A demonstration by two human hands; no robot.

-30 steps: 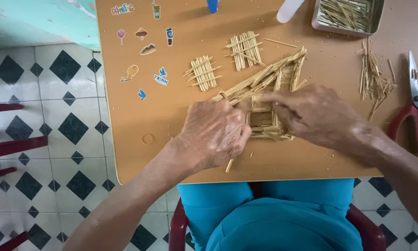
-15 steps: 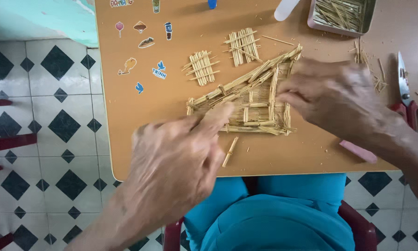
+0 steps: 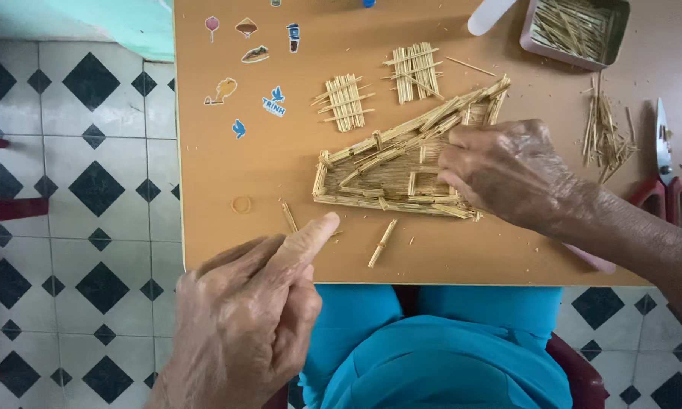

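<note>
Head view. Floor of white tiles with black diamonds; an orange-brown tabletop [image 3: 280, 174] fills the upper middle, with the person's blue-clad lap below its near edge.

One large straw frame [image 3: 390, 178], a flat wedge-shaped build of bundled sticks, lies near the middle of the table. The right hand [image 3: 508, 170] rests palm-down on its right end, fingers curled onto the sticks, pressing rather than clasping; nothing is held in it that I can see.

The left hand [image 3: 242, 318] hangs off the near edge of the table, fingers loosely folded, forefinger stretched out with its tip close to one short loose stick [image 3: 289, 217] and apart from the frame. It holds nothing visible.

A second loose stick [image 3: 382, 243] lies tilted just in front of the frame, not touching it.

Two small straw mats [image 3: 345, 101], each a row of sticks crossed by thinner ones, lie side by side beyond the frame.

One tray [image 3: 621, 34] of cut straws sits at the far right; one loose pile of straws [image 3: 605, 129] lies below it. One pair of red-handled scissors [image 3: 663, 182] lies at the right edge.

Seven small stickers [image 3: 251, 54] show on the table's left part. One small ring [image 3: 241, 204] lies left of the frame.
</note>
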